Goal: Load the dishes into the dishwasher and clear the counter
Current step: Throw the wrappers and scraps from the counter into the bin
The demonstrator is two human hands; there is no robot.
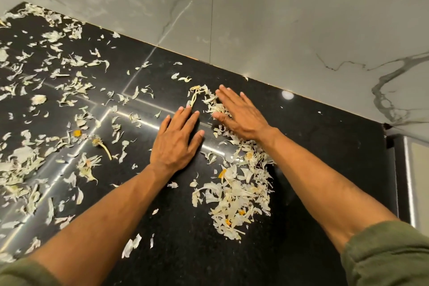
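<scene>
pressing flat on the black counter (313,146), the left hand (177,140) lies palm down with its fingers straight and slightly spread, holding nothing. just beside it, toward the wall, the right hand (241,115) also lies palm down with straight, spread fingers, resting on pale petal scraps (216,104) and gripping none of them. 2 hands and 2 bare forearms show, each ending in a rolled olive-green sleeve (385,255) at the near edge of the counter.

a heaped pile of white petals (236,195) with a few orange bits sits on the counter under and just nearer than the right forearm. many more loose petals (46,100) are strewn across the counter's left half, too many to count. 2 pale flower stems can be made out: one stem (193,98) touching the left hand's fingertips, another stem (103,147) well to the left of that hand.

a grey marble-veined wall (278,30) rises from the counter's far edge. no dishes or dishwasher are in view.
</scene>
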